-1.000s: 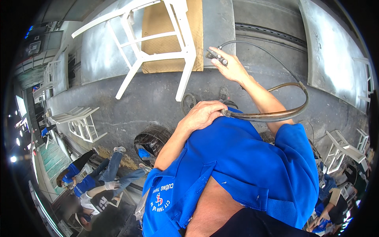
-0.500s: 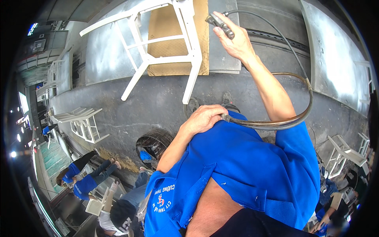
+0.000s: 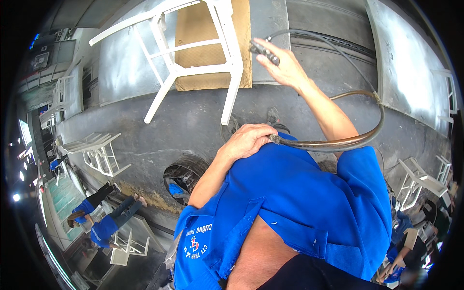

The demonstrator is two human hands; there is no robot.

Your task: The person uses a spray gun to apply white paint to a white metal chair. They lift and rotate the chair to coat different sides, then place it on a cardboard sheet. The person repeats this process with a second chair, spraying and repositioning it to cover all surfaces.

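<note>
White, smooth, straight-edged bars make up the chair frame (image 3: 203,70) ahead of us, its legs splayed across a tan board (image 3: 193,29) with smooth, cloudy grey sheet metal (image 3: 125,63) beside it. Our right hand (image 3: 290,70) curls around one stubby, dark spray gun (image 3: 266,52), near the frame but apart from it; our left hand (image 3: 246,141) is closed on the end of a glossy brown hose (image 3: 333,146) against the blue shirt (image 3: 290,188). That hose bows out to the right and crosses in front of our right forearm, partly hiding it. On the scuffed grey floor (image 3: 140,140) by our left forearm we see one round, dark tub (image 3: 195,166) with a blue scrap (image 3: 175,189) inside. Two co-workers (image 3: 103,232) in blue are at lower left, near one white chair (image 3: 121,257); two pale chairs (image 3: 420,181) show at lower right, and how many are grouped at left we cannot tell.
</note>
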